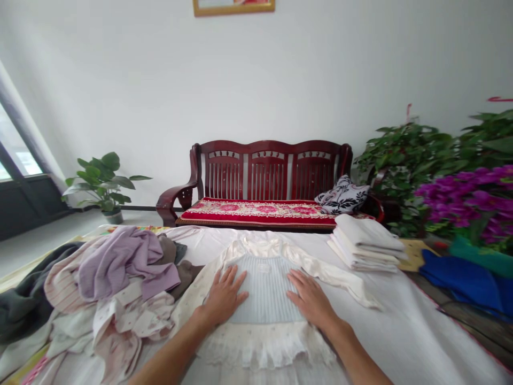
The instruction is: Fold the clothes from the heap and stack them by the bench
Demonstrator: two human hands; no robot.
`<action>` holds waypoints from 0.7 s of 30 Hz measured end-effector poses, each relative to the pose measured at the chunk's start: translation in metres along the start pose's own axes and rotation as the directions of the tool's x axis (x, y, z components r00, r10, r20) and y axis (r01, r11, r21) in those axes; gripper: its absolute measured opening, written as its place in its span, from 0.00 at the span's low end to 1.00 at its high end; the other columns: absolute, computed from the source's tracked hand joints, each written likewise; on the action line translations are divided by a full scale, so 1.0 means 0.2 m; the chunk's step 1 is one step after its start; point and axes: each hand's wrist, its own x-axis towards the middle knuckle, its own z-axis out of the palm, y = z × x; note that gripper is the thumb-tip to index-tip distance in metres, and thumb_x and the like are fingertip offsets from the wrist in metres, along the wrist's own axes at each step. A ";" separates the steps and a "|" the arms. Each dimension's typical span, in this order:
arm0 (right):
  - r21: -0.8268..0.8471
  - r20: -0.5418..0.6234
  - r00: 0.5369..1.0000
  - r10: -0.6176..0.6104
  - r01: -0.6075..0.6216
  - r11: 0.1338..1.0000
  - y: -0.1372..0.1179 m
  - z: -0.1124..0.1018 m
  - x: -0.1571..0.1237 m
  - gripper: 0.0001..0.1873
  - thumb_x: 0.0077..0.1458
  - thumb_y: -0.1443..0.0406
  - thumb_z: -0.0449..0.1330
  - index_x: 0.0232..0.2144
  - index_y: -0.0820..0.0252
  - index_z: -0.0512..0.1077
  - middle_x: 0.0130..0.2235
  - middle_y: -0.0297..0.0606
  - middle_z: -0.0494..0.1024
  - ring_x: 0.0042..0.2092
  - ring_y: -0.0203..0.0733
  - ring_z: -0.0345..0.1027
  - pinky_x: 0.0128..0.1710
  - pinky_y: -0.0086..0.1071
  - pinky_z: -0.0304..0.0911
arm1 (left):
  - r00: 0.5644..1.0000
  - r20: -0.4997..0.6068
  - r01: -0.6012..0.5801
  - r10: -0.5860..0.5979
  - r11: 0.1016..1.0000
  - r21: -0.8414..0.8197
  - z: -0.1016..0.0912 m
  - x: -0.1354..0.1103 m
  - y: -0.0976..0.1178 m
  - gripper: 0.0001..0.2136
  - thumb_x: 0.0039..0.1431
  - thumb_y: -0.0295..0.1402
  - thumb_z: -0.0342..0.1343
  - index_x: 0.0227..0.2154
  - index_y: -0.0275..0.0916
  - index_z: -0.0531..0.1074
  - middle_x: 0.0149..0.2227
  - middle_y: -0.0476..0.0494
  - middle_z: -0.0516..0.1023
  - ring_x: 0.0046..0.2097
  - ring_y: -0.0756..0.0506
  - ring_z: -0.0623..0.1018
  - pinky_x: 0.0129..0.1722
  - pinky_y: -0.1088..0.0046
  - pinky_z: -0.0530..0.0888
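A small long-sleeved dress lies spread out in front of me, with a pale blue ribbed front, cream sleeves and a ruffled white hem. Its neckline points away from me and one sleeve reaches out to the right. My left hand rests flat on the left side of the blue front, fingers spread. On the right side, my right hand lies flat with its fingers apart. Neither hand grips the cloth. Part of the left sleeve is hidden behind my left hand and forearm.
A loose heap of clothes lies to the left. At the back right sits a stack of folded white cloths. The white sheet covers the table. Beyond stand a wooden bench, a potted plant and purple flowers.
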 end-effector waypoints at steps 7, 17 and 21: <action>-0.181 -0.346 0.891 0.293 -0.370 0.911 0.06 -0.16 0.00 0.20 0.60 0.68 0.49 0.52 0.60 0.72 0.49 0.46 0.76 0.50 0.49 0.69 0.48 0.39 0.63 | 0.997 0.071 0.022 -0.017 0.997 -0.069 -0.04 -0.06 0.15 0.23 0.67 0.40 0.48 0.64 0.43 0.63 0.68 0.36 0.60 0.70 0.33 0.55 0.67 0.45 0.51; -0.398 -0.399 0.724 0.563 -0.690 0.605 0.27 -0.41 -0.14 0.24 0.60 0.56 0.52 0.50 0.64 0.74 0.44 0.54 0.79 0.49 0.62 0.69 0.45 0.49 0.61 | 0.998 0.061 -0.006 0.013 0.993 -0.120 0.03 -0.11 0.18 0.26 0.67 0.42 0.47 0.66 0.47 0.58 0.70 0.38 0.53 0.71 0.35 0.52 0.67 0.46 0.52; -0.330 -0.275 0.711 0.647 -0.702 0.631 0.32 -0.46 -0.11 0.20 0.59 0.56 0.51 0.41 0.59 0.78 0.43 0.54 0.80 0.47 0.62 0.72 0.43 0.50 0.63 | 0.997 0.073 0.000 0.009 0.992 -0.126 0.01 -0.11 0.18 0.26 0.66 0.41 0.47 0.67 0.46 0.57 0.70 0.38 0.53 0.71 0.35 0.52 0.67 0.46 0.52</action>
